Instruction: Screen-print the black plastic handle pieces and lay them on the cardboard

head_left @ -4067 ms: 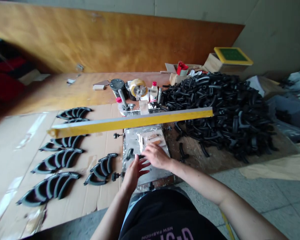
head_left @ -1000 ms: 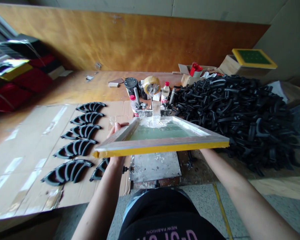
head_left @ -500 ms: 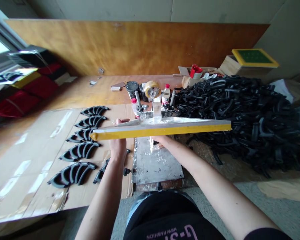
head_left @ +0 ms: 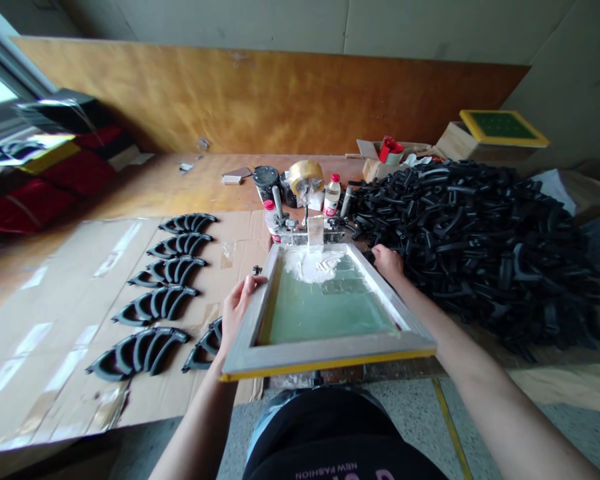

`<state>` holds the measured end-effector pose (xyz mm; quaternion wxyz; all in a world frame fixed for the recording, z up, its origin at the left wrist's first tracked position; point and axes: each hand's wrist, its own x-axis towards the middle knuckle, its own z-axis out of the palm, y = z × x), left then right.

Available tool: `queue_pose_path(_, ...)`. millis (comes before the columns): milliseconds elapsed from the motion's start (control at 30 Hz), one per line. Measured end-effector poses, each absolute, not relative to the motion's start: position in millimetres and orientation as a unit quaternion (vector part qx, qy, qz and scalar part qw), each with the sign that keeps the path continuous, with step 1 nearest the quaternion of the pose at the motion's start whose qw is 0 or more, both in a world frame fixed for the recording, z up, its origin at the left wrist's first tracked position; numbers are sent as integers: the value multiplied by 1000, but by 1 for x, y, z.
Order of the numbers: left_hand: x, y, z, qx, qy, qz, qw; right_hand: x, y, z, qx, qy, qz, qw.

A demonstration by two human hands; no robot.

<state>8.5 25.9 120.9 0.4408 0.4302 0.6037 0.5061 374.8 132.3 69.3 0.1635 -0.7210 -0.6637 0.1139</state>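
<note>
A hinged printing screen frame point(head_left: 325, 350) with green mesh and a smear of white ink at its far end lies almost flat over the metal plate. My left hand point(head_left: 240, 310) grips its left rail, fingers curled over the edge. Beside the frame's far right corner sits my right hand point(head_left: 387, 260), against the rail and close to the black heap; its fingers are mostly hidden.
A big heap of black curved plastic parts point(head_left: 480, 227) fills the right of the table. Rows of the same parts point(head_left: 167, 270) lie on cardboard point(head_left: 55, 320) at left. Tape roll point(head_left: 305, 177), bottles point(head_left: 332, 193) and a can point(head_left: 266, 180) stand behind the hinge clamp.
The raised screen frame has swung down nearly flat over the plate. My right hand came out from beneath it to its far right corner; my left hand stayed on the left rail.
</note>
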Motion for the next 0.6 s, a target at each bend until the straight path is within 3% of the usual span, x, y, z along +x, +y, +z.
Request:
queue_pose_path(133, 5, 2, 80, 422, 633, 434, 483, 346, 152, 84, -638, -712, 51, 289)
queue_pose_path(200, 7, -3, 56, 407, 637, 419, 502, 310, 159, 90, -554, -774, 31, 307)
queue_pose_path(433, 4, 1, 4, 432, 665, 372, 482, 244, 164, 83, -537, -835, 80, 93)
queue_pose_path(600, 5, 0, 5, 436, 668, 368, 478, 254, 149, 78, -564, -823, 1, 65)
